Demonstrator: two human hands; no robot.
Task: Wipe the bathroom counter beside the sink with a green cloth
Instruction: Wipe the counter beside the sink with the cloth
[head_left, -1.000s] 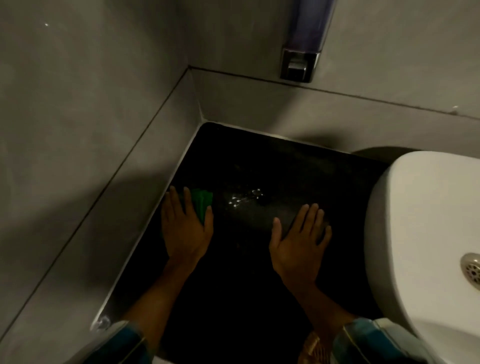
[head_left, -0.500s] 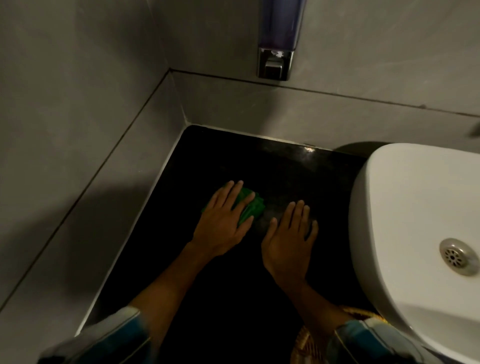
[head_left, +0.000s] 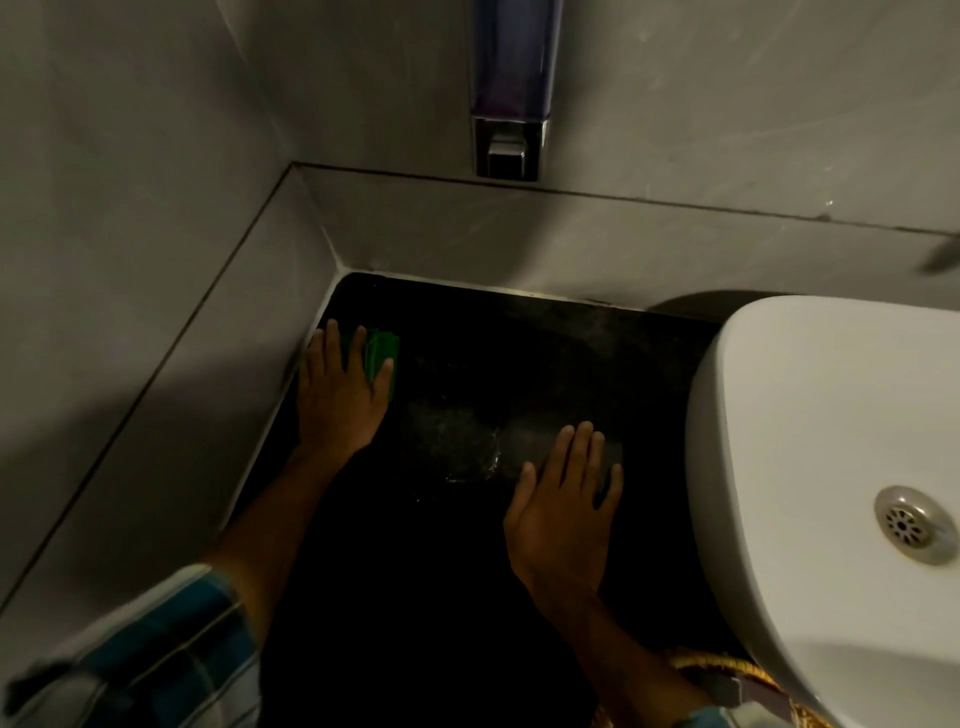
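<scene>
Short left sleeve (head_left: 156, 654), lower left, checked blue, teal and white; matching right sleeve (head_left: 698, 719) barely shows, bottom edge.

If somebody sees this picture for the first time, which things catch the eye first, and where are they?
The bright green cloth stands out most, pressed under the left hand at the left edge of the black counter. Next comes the large white basin at the right, with the right hand flat on the counter beside it. A soap dispenser hangs on the grey wall above.
</scene>
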